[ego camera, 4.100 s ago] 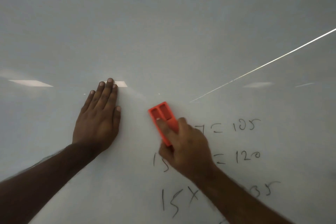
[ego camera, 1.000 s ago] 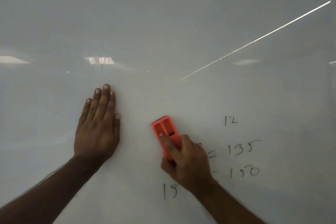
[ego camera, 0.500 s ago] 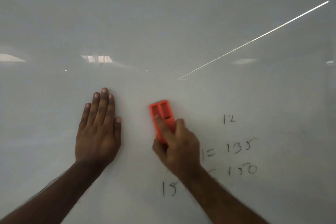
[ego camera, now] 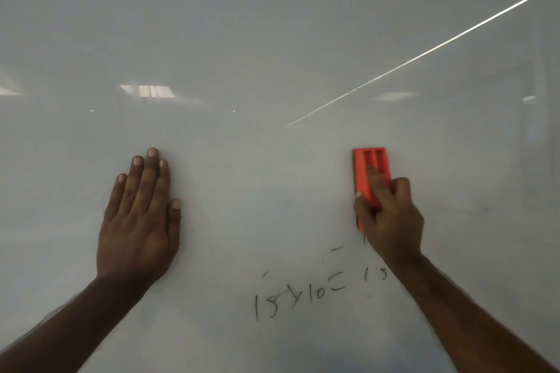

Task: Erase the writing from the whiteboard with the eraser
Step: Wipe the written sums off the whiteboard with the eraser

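a: a pale whiteboard (ego camera: pixel 272 39) fills the view, catching ceiling-light reflections (ego camera: pixel 147 90) and one thin bright diagonal streak (ego camera: pixel 409 60).

b: and the hands?

a: the left hand (ego camera: pixel 139 221) lies flat on the board, fingers together and straight, thumb alongside, holding nothing. well apart from it, the right hand (ego camera: pixel 389 218) grips the orange-red eraser (ego camera: pixel 370 172), thumb on its left edge, index finger laid along its back, the other fingers curled on its right side.

b: where is the eraser exactly?

a: upright against the board, its top half rising clear above the gripping fingers, its lower end hidden under the palm.

b: the writing?

a: black marker writing (ego camera: pixel 298 300) reading roughly "15 x 10 =" sits below and left of the grip, with "15" partly covered by the right forearm. a short dash (ego camera: pixel 337 248) lies just below and left of the grip, and a small tick (ego camera: pixel 265 273) further left.
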Action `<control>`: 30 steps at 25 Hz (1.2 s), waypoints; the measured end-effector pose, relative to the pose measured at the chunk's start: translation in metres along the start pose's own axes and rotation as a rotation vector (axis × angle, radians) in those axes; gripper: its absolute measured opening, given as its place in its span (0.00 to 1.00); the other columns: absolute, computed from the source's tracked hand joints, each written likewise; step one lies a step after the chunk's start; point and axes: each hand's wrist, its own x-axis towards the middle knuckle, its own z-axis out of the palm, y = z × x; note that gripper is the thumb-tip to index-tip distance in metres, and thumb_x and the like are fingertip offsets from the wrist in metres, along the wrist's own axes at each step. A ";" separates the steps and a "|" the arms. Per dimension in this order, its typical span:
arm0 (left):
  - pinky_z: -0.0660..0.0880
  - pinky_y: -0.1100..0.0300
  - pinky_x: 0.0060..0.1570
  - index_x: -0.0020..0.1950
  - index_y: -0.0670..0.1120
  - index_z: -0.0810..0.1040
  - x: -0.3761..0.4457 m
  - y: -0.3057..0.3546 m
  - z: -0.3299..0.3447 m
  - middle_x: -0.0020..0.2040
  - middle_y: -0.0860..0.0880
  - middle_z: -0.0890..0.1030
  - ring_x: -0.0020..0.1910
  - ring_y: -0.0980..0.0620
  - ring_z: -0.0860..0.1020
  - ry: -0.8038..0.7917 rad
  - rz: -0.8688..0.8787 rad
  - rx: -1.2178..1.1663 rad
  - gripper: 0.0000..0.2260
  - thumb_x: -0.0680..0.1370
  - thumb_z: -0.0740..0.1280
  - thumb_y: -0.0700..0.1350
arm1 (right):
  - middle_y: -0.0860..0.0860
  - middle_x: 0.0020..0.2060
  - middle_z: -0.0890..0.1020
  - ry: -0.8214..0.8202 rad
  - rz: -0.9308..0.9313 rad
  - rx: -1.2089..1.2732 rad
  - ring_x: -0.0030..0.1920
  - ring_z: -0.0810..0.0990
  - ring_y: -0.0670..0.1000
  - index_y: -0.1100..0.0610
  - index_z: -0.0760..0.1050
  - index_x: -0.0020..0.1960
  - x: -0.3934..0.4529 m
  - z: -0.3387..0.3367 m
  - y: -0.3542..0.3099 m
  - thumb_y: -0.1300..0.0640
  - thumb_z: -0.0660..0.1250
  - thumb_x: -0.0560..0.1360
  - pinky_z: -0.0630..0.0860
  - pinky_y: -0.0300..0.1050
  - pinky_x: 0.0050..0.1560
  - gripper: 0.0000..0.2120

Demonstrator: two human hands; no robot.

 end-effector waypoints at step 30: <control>0.50 0.46 0.82 0.82 0.35 0.56 -0.032 0.026 0.004 0.83 0.38 0.55 0.84 0.41 0.53 -0.053 -0.005 0.030 0.27 0.85 0.52 0.47 | 0.54 0.43 0.71 -0.111 -0.286 0.176 0.34 0.71 0.55 0.46 0.69 0.72 -0.138 0.042 -0.135 0.44 0.65 0.75 0.70 0.44 0.32 0.26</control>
